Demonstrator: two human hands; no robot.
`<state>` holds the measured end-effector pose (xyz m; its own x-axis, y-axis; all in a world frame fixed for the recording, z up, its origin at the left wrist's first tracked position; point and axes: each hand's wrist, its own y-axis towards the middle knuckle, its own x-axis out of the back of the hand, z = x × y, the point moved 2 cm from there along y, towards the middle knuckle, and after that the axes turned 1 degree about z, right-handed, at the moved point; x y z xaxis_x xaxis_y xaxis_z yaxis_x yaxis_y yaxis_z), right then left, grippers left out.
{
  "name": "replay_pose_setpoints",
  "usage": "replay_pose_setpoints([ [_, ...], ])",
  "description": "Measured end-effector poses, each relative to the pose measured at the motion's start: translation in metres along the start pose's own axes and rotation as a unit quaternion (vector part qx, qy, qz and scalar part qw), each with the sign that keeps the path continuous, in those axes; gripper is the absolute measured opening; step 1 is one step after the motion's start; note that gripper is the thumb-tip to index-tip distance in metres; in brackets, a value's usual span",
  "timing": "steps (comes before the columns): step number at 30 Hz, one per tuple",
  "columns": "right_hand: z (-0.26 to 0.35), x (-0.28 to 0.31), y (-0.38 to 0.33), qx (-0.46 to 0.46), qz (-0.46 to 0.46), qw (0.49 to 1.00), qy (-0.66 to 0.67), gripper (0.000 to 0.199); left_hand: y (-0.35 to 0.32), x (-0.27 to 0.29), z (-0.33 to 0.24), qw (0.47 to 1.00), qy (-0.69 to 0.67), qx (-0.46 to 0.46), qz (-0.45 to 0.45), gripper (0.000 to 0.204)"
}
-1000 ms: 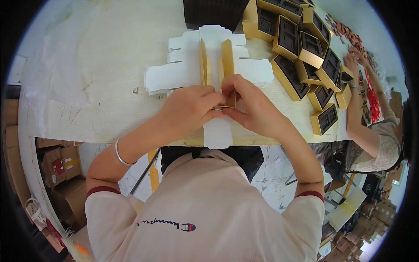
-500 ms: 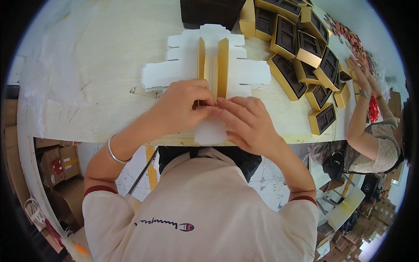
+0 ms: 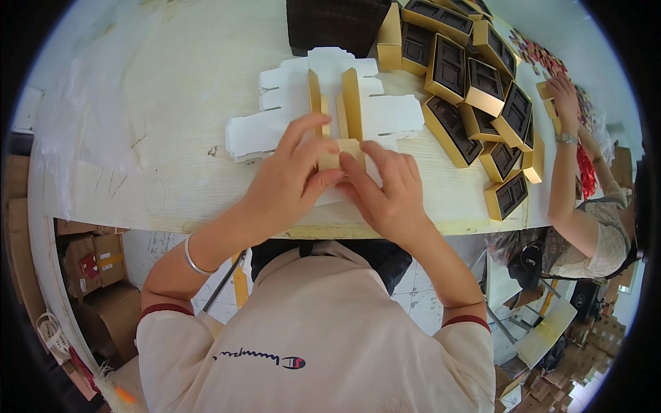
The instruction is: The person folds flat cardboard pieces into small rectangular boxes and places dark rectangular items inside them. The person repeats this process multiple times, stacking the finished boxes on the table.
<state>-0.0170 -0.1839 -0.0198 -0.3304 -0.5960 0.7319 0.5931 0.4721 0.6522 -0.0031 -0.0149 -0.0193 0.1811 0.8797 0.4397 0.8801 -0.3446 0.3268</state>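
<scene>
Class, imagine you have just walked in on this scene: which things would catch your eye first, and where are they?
At the centre, the left hand and right hand press together on a white-and-gold die-cut box blank lying on the pale wooden table. To the upper right lies a heap of gold boxes with dark inserts, and beyond it another person's arm reaches in.

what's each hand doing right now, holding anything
Left hand: fingers pinching the gold flap of the flat box blank.
Right hand: fingers pressing the same flap.

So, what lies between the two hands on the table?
In the head view, a folded gold flap of the flat white box blank lies between the left hand and right hand.
</scene>
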Motion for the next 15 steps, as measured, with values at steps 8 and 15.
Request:
replay_pose_setpoints([
  [8,-0.011,0.002,0.013,-0.024,0.205,0.976,0.064,0.022,-0.009,-0.006,0.002,0.967,0.236,-0.094,0.034,0.016],
  [15,-0.042,0.022,0.030,-0.019,0.183,0.974,0.132,0.024,0.015,0.036,-0.001,0.955,0.194,-0.078,0.212,0.016],
])
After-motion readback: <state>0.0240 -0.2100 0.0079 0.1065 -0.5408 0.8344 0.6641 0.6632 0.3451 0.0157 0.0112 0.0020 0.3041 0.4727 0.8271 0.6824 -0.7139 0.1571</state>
